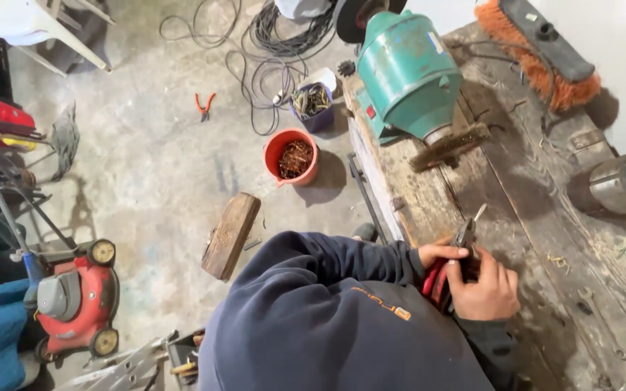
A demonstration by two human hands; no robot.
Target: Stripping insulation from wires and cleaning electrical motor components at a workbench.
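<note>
A dark navy sweatshirt sleeve [327, 318] fills the near foreground, its wearer bent over a worn wooden surface [537, 217] at the right of the scene. Both hands meet at the near edge of that surface around a pair of pliers [458, 253]: red-coated handles, dark steel head, and a slim pale tip pointing toward the far side. The right hand [483, 286] is wrapped shut around the handles, knuckles up. The left hand [440, 253] pinches the tool just below the head, fingers curled closed on it. Whether anything sits in the pliers' jaws cannot be made out.

Farther along the surface stands a green bench grinder [407, 72] with a wire brush wheel [449, 147], and beyond it lies an orange-bristled broom head [537, 51]. On the concrete floor to the left sit a red bucket [291, 157] of rusty scraps, a wooden block [231, 235], a second pair of red-handled pliers [204, 105], coiled black cable [269, 43] and, at near left, a red lawnmower [74, 297].
</note>
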